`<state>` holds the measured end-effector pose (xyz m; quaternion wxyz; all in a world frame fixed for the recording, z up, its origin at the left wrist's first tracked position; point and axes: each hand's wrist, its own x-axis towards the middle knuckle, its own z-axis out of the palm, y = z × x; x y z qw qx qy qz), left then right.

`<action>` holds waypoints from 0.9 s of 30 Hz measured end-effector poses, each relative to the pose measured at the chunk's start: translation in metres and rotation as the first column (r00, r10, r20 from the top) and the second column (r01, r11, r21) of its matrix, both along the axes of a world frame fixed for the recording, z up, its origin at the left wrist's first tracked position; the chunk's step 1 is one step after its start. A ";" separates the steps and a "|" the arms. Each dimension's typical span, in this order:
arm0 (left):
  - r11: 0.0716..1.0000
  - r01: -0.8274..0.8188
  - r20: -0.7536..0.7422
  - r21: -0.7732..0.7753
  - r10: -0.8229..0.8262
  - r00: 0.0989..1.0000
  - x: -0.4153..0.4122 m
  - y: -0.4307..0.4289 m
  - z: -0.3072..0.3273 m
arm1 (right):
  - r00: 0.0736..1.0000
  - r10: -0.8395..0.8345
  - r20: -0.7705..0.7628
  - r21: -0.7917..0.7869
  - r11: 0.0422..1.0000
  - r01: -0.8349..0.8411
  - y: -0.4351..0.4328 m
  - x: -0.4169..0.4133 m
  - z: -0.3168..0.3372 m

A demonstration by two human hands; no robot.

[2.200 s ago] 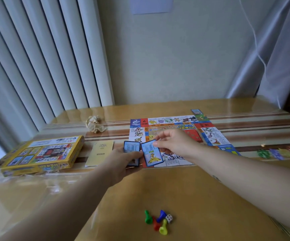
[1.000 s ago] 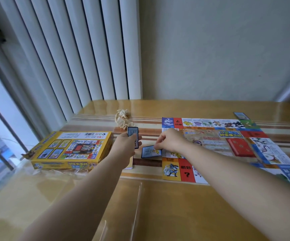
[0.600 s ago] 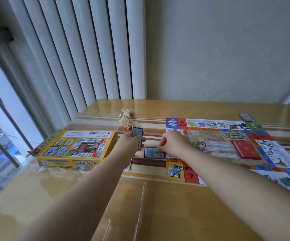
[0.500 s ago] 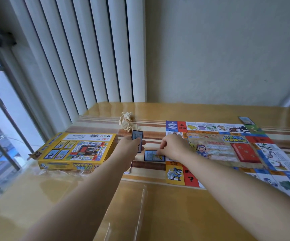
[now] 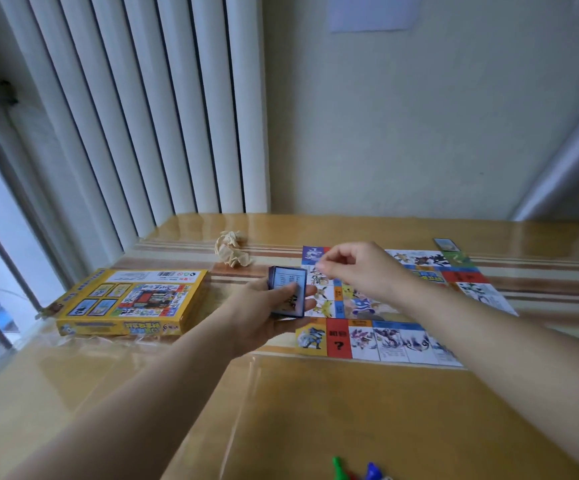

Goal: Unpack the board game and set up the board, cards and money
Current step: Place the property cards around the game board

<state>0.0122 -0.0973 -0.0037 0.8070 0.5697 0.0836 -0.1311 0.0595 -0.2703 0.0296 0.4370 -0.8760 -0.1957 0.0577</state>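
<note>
My left hand grips the deck of cards, with the thumb across the top card's face and the fingers wrapped underneath. My right hand hovers just beyond and to the right of the deck without touching it. Its fingers are curled in, thumb and forefinger drawn together. I see nothing between them, though the hand is blurred.

The game board lies unfolded on the table under the right hand and forearm. The yellow game box lies flat to the left of the left hand, and a crumpled paper ball sits beyond that hand. A single card lies at the board's far corner, well right of the right hand. Nearest me, between my forearms, a green pawn and a blue pawn show at the frame edge.
</note>
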 end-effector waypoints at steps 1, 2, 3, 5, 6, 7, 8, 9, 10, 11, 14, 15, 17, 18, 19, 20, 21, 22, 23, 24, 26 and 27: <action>0.999 0.041 0.003 -0.012 -0.041 0.999 -0.006 -0.007 0.001 | 1.000 -0.001 -0.009 0.006 1.000 0.001 -0.006 -0.008 0.000; 0.997 0.081 0.008 -0.014 -0.081 0.997 -0.011 -0.014 0.001 | 1.000 -0.009 -0.022 0.015 1.000 0.009 -0.011 -0.015 0.001; 0.993 0.118 0.017 -0.006 -0.118 0.993 -0.016 -0.021 0.001 | 0.999 -0.021 -0.043 0.022 1.000 0.022 -0.017 -0.021 0.001; 0.985 0.172 0.033 0.023 -0.173 0.984 -0.025 -0.033 0.001 | 0.995 -0.047 -0.090 0.042 0.998 0.051 -0.027 -0.031 0.002; 0.982 0.189 0.040 0.028 -0.190 0.981 -0.028 -0.038 0.000 | 0.993 -0.054 -0.102 0.053 0.997 0.059 -0.032 -0.035 0.003; 0.979 0.201 0.047 0.020 -0.202 0.978 -0.031 -0.043 0.001 | 0.993 -0.055 -0.106 0.060 0.996 0.062 -0.035 -0.038 0.003; 0.978 0.210 0.051 0.006 -0.210 0.976 -0.033 -0.046 0.002 | 0.993 -0.056 -0.108 0.067 0.996 0.064 -0.038 -0.041 0.004; 0.976 0.216 0.051 -0.007 -0.216 0.975 -0.035 -0.050 0.003 | 0.992 -0.059 -0.112 0.066 0.996 0.067 -0.041 -0.043 0.006; 0.976 0.217 0.045 -0.017 -0.216 0.975 -0.035 -0.052 0.005 | 0.991 -0.065 -0.117 0.055 0.996 0.072 -0.043 -0.045 0.008; 0.977 0.210 0.035 -0.021 -0.209 0.977 -0.036 -0.054 0.006 | 0.991 -0.071 -0.115 0.039 0.996 0.076 -0.044 -0.046 0.009; 0.985 0.172 0.011 -0.010 -0.172 0.985 -0.037 -0.059 0.006 | 0.991 -0.080 -0.108 0.019 0.996 0.082 -0.047 -0.047 0.011; 0.987 0.159 0.006 -0.008 -0.159 0.987 -0.038 -0.060 0.007 | 0.990 -0.078 -0.114 0.025 0.996 0.081 -0.048 -0.047 0.011; 0.991 0.133 -0.018 -0.027 -0.134 0.991 -0.040 -0.062 0.006 | 0.987 -0.074 -0.142 0.049 0.995 0.081 -0.048 -0.047 0.007; 0.992 0.118 -0.042 -0.052 -0.120 0.992 -0.041 -0.063 0.006 | 0.985 -0.079 -0.152 0.065 0.994 0.090 -0.047 -0.048 0.004; 0.991 0.103 -0.075 -0.088 -0.109 0.991 -0.043 -0.063 0.007 | 0.983 -0.090 -0.158 0.085 0.991 0.104 -0.048 -0.048 0.001; 0.987 0.091 -0.109 -0.131 -0.106 0.988 -0.044 -0.062 0.009 | 0.981 -0.103 -0.163 0.107 0.987 0.122 -0.048 -0.048 -0.003; 0.981 0.086 -0.134 -0.175 -0.111 0.985 -0.046 -0.060 0.010 | 0.979 -0.119 -0.168 0.126 0.982 0.141 -0.049 -0.048 -0.006; 0.974 0.083 -0.147 -0.210 -0.115 0.982 -0.047 -0.058 0.010 | 0.976 -0.137 -0.172 0.140 0.977 0.161 -0.050 -0.048 -0.010; 0.970 0.075 -0.152 -0.230 -0.111 0.982 -0.048 -0.057 0.009 | 0.973 -0.154 -0.171 0.153 0.972 0.181 -0.050 -0.049 -0.014; 0.970 0.060 -0.159 -0.236 -0.099 0.982 -0.049 -0.055 0.007 | 0.971 -0.169 -0.167 0.162 0.967 0.196 -0.050 -0.050 -0.018; 0.975 0.028 -0.174 -0.222 -0.068 0.982 -0.050 -0.054 0.000 | 0.971 -0.183 -0.153 0.162 0.965 0.207 -0.050 -0.052 -0.024; 0.977 0.020 -0.169 -0.210 -0.057 0.984 -0.050 -0.054 -0.004 | 0.972 -0.189 -0.141 0.154 0.965 0.211 -0.050 -0.054 -0.028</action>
